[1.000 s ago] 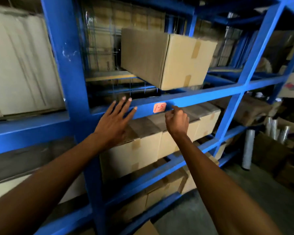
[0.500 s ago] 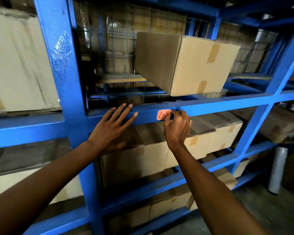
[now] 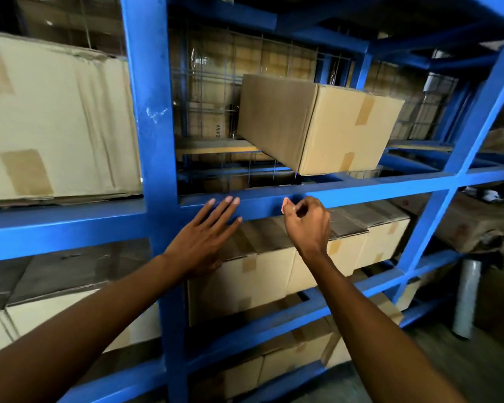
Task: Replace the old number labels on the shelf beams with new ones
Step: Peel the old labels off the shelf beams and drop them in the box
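Head view, shelf beam [image 3: 361, 193]: blue, running level across the middle of the frame, from the blue upright [image 3: 154, 170] out toward 3 o'clock.
Head view, left hand [image 3: 204, 239]: fingers spread flat and holding nothing, the fingertips [image 3: 230, 200] lying on the beam's front face, at 9 o'clock from the right hand.
Head view, right hand [image 3: 307, 225]: fingers curled into a loose pinch against the beam.
Head view, label [image 3: 285, 202]: only a small pale-pink sliver shows at the tip of the right thumb, at 11 o'clock on that hand; whether it is the sticker or a nail cannot be told, nor whether the fingers truly grip it.
Head view, beam face between the hands: bare blue paint.
Head view, cardboard box [image 3: 326, 126]: on the shelf above the beam, at 12 o'clock from the right hand, one corner overhanging the front edge.
Head view, lower boxes [image 3: 274, 271]: a taped row just below the beam, behind both wrists.
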A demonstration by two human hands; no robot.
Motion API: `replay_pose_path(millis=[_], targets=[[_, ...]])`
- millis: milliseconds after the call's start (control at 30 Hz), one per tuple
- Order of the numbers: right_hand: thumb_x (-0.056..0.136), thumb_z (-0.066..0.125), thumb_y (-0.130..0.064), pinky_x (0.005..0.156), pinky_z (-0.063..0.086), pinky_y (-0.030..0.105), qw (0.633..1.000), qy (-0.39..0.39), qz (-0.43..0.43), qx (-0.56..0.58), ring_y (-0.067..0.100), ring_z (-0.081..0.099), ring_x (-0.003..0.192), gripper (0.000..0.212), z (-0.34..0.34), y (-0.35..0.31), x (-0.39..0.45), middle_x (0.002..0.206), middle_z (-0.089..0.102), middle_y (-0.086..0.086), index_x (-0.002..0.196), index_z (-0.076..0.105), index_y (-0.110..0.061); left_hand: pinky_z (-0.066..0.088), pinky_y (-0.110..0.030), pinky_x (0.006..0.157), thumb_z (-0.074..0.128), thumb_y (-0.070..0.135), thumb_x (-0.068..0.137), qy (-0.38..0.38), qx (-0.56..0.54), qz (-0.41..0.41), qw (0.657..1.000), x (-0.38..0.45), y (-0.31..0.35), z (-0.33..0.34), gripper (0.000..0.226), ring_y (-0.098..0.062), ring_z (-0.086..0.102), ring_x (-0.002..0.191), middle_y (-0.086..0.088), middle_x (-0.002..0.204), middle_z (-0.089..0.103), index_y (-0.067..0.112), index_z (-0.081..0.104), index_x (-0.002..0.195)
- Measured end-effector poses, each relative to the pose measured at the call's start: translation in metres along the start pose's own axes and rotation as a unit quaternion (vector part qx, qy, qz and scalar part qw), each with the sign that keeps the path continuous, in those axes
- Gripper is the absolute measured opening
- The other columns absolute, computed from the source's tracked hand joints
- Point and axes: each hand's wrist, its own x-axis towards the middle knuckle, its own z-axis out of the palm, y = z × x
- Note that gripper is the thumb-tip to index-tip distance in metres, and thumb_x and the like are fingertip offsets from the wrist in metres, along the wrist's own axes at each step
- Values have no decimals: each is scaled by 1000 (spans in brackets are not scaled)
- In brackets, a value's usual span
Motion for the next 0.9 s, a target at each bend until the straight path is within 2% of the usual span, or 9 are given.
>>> replay_pose_path(millis=[100, 233, 367, 467, 567, 700, 800, 900], targets=[[79, 62, -31, 72, 54, 49, 999, -17, 29, 4, 24, 61, 73, 19, -2, -14, -21, 77, 65, 7, 74, 55, -14, 11, -51, 113, 75, 41, 51, 3, -11, 3, 1000, -32, -4, 8, 99, -36, 21, 141, -26, 149, 28, 4, 41, 137], [80, 63, -25, 69, 54, 42, 997, -34, 63, -3, 28, 64, 76, 17, 3, -34, -75, 79, 69, 11, 78, 61, -9, 10, -52, 115, 69, 37, 60, -19, -28, -3, 999, -89, -9, 26, 89, -34, 8, 143, -25, 150, 26, 3, 41, 137], [79, 65, -30, 70, 53, 40, 992, -66, 111, -8, 30, 65, 76, 22, 20, -37, -141, 75, 70, 10, 77, 63, -8, 8, -49, 114, 72, 39, 58, -87, -23, 9, 996, -129, -7, 40, 88, -35, 25, 141, -24, 148, 32, 3, 47, 134], [80, 63, -25, 72, 52, 39, 983, -101, 150, -20, 30, 65, 78, 17, 32, -29, -192, 77, 71, 11, 81, 65, -8, 4, -48, 113, 72, 39, 57, -122, -33, 32, 991, -152, 3, 52, 87, -36, 32, 138, -25, 146, 35, 2, 49, 132], [80, 59, -21, 70, 54, 37, 973, -133, 186, -42, 33, 66, 81, 15, 41, -11, -242, 80, 72, 15, 82, 67, -8, -1, -50, 114, 64, 40, 66, -138, -55, 27, 989, -174, 18, 61, 82, -36, 23, 141, -25, 150, 26, 5, 43, 137], [81, 57, -22, 77, 53, 45, 940, -218, 245, -93, 36, 65, 88, 19, 55, 17, -296, 88, 71, 18, 85, 68, -8, -16, -52, 111, 48, 44, 81, -168, -61, 47, 983, -189, 32, 76, 85, -38, -7, 144, -27, 154, -7, 5, 13, 147], [81, 59, -25, 80, 52, 40, 914, -268, 277, -125, 34, 63, 95, 21, 61, 37, -334, 97, 71, 17, 90, 68, -9, -14, -54, 112, 48, 54, 81, -186, -57, 38, 980, -193, 45, 87, 90, -38, -12, 143, -29, 153, -12, 8, 10, 148], [84, 57, -26, 75, 50, 38, 887, -314, 293, -169, 35, 65, 91, 25, 66, 52, -369, 93, 70, 20, 82, 68, -4, -16, -53, 110, 46, 56, 83, -195, -52, 35, 979, -196, 57, 97, 89, -39, -14, 143, -28, 154, -13, 10, 7, 148]])
